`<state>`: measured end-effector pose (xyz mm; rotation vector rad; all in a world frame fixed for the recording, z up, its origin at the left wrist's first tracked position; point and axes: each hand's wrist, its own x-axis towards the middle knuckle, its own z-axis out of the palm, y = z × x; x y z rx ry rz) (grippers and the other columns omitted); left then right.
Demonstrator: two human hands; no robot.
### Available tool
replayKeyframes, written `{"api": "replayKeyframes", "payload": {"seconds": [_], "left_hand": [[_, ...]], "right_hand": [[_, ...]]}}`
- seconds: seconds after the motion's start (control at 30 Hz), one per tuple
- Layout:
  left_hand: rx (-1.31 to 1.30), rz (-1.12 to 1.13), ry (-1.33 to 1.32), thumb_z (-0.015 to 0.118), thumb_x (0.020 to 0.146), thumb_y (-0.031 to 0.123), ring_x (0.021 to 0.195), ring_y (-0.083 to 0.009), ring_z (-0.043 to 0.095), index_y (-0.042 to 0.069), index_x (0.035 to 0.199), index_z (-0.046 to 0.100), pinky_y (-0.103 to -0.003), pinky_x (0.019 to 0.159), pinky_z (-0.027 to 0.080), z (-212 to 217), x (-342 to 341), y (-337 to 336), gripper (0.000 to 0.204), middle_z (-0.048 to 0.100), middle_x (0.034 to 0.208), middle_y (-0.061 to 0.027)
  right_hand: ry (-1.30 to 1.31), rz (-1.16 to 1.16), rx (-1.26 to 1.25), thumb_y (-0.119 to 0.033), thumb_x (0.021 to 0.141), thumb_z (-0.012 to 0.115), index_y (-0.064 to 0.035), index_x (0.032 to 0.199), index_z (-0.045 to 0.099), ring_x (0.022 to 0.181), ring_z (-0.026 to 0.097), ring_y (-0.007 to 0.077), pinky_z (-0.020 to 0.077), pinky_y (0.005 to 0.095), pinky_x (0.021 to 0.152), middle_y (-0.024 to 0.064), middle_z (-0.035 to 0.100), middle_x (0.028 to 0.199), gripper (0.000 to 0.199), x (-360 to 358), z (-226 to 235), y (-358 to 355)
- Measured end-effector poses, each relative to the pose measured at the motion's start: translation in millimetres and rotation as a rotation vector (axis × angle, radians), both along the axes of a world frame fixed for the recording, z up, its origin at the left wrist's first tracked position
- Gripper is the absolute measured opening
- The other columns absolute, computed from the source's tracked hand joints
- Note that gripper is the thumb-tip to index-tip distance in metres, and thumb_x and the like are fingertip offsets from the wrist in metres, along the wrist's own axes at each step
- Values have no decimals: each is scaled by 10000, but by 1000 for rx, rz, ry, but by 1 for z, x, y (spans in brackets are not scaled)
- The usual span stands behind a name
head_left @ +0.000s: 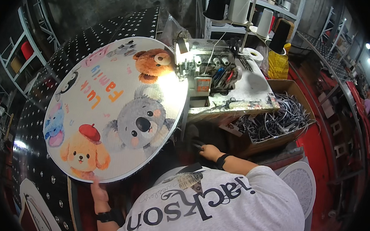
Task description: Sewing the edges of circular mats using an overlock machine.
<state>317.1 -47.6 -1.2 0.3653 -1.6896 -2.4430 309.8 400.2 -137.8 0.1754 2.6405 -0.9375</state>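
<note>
**Round mat held at the sewing table**

Plainly printed with cartoon animals, a round mat point(115, 107) lying on the black dotted table point(42, 157), pinched at its near rim. Left hand point(98, 191) clamped there on the mat's lower edge, fingers curled over the rim, a dark band on the wrist below. Right hand point(210, 151) off to the right of that grip, low beside the table front, fingers bent around something small and dark; cannot tell what, nor how tightly. Far across the mat from the left grip, touching its upper right edge, a grey sewing machine point(207, 70) on a worn stand. Beyond the machine, thread cones point(238, 8) in black and white. Right of the right hand, a cardboard box point(278, 121) filled with dark cords.
</note>
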Motion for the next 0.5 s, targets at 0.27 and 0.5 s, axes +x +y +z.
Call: {"api": "replayKeyframes", "payload": {"seconds": [0.27,0.5], "left_hand": [[-48,131,-41,471,819,249,826,-176,536,-43,944,505,-284,745,428,9,-15,-6,320,550,883,-91],[2,-49,-31,483,805,214,866,-211,542,-61,996,479,-330,761,444,2,-4,17,335,546,942,-128]], "right_hand": [[8,-9,8,-240,691,518,-25,799,587,757,552,330,426,383,699,190,578,771,251,2,1,1],[22,-19,-4,-248,690,518,-25,801,587,757,551,330,427,387,698,192,577,778,258,0,-6,4]]}}
